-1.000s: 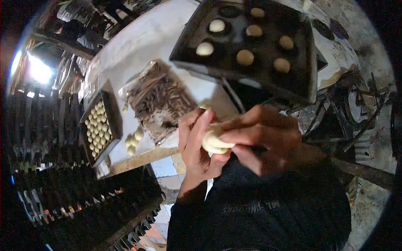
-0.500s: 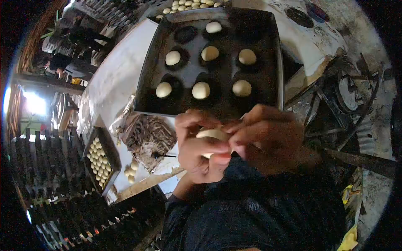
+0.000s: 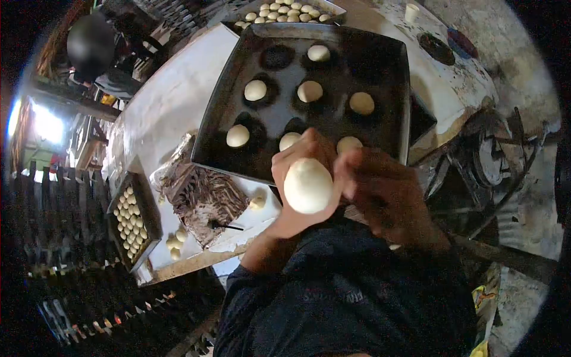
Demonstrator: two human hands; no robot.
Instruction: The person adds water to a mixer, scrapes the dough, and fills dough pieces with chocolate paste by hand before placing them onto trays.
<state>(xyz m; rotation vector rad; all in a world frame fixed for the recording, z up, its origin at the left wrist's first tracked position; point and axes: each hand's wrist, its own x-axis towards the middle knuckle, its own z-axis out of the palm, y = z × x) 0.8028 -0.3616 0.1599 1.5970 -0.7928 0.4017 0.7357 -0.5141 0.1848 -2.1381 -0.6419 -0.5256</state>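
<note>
In front of my chest, a smooth, pale dough ball point(image 3: 308, 189) rests in my left hand point(image 3: 286, 172), whose fingers curl around its far side. My right hand point(image 3: 380, 181) is just to the right, close to the ball; its fingers are blurred by motion. Beyond both hands lies a dark square baking tray point(image 3: 208, 125) with several dough balls spaced out on it, among them one at the left point(image 3: 238, 136). My hands partly cover the nearest ones. A single piece of dough point(image 3: 257, 203) sits on the table left of my left hand.
Brown filling point(image 3: 208, 199) lies in a plastic-edged heap with a dark-handled tool point(image 3: 228, 226). Small dough balls fill a tray at left point(image 3: 156, 223) and another at the back point(image 3: 336, 8). Several loose balls point(image 3: 176, 244) sit near the table edge. Another person point(image 3: 122, 80) is at far left.
The dough that both hands were pinching now shows as a round ball in my left hand. My right hand has drawn slightly away to the right. The view has shifted a little.
</note>
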